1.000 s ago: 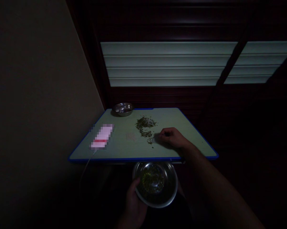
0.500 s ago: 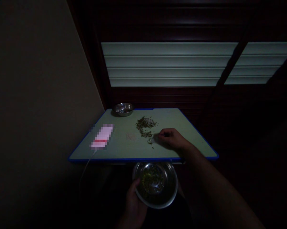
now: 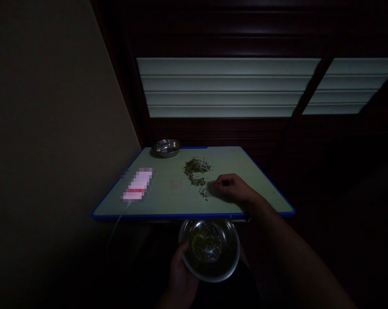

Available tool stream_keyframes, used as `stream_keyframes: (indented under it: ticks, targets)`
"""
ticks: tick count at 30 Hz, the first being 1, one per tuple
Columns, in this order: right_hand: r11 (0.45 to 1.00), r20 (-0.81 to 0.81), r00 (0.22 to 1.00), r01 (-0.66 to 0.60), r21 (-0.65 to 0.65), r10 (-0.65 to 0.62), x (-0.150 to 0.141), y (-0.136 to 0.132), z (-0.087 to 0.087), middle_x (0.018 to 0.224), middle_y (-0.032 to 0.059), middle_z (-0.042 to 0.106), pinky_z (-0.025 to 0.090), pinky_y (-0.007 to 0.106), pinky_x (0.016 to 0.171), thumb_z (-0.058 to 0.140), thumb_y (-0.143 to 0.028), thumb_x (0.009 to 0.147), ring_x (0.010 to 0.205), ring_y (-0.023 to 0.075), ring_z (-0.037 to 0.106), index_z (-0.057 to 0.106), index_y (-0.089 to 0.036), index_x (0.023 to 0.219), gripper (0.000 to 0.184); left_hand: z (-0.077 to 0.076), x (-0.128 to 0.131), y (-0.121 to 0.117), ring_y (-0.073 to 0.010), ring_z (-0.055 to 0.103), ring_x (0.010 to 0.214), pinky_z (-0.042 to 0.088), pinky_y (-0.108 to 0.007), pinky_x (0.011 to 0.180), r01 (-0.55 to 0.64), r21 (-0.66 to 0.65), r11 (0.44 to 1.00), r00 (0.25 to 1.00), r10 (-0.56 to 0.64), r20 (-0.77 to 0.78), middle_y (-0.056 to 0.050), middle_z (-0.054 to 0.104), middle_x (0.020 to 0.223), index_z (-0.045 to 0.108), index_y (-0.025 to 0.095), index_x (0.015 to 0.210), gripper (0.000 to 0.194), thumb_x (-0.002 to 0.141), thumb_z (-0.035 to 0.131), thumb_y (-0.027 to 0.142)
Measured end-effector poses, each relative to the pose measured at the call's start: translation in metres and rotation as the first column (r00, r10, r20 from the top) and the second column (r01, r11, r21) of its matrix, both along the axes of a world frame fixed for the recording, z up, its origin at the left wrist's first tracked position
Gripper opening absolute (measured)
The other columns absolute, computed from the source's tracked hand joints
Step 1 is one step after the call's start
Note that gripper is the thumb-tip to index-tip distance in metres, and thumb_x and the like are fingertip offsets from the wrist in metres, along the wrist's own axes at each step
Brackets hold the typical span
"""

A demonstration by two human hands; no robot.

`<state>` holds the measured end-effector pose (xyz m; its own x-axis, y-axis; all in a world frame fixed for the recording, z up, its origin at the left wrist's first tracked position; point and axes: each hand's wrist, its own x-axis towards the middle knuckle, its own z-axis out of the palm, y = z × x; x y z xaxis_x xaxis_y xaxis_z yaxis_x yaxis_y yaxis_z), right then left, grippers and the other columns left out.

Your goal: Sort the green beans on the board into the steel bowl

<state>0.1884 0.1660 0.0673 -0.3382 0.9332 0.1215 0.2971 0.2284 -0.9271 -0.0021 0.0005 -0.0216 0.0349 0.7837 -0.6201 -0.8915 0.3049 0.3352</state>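
Observation:
Below the table's front edge, my left hand [image 3: 182, 274] grips the left rim of a steel bowl [image 3: 230, 257], thumb over the edge. Small greenish beans or seeds [image 3: 203, 242] lie in its bottom. Over the board, the fingers of my right hand [image 3: 230, 185] are pinched on a small translucent piece [image 3: 209, 189], whose kind is too dim to tell. Its tip is beside a few stray grains. Just beyond it, a loose pile of the small beans or seeds [image 3: 195, 167] spreads over the pale board, with some whitish bits among them.
A second, smaller steel bowl [image 3: 166, 148] stands at the back left of the blue-edged tabletop [image 3: 161, 201]. A blurred-out phone [image 3: 138, 184] with a white cable [image 3: 116, 225] lies on the left. Dark wooden panelling [image 3: 213, 131] rises behind, a wall [image 3: 58, 107] at left.
A few grains near the translucent piece have shifted slightly towards the front edge. Both hands and the held bowl stay almost where they were.

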Motion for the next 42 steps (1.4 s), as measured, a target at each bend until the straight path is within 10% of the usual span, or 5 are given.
stream_keyframes:
  ticks: [42]
  targets:
    - [0.998,0.035,0.999,0.019,-0.055,-0.017,0.001,-0.005,0.006,0.054,-0.0019,0.051,0.031,0.025,0.049,0.072,-0.037,0.061,0.050,0.0090,0.041,0.059,-0.015,0.061,0.025,-0.006,0.002,-0.001,-0.0278,0.072,0.093,0.051,-0.045,0.094,0.016,0.035,0.999,1.000,-0.016,0.000,-0.010,0.079,0.088,0.071,0.013,0.102,0.023,0.083,0.061,0.022]
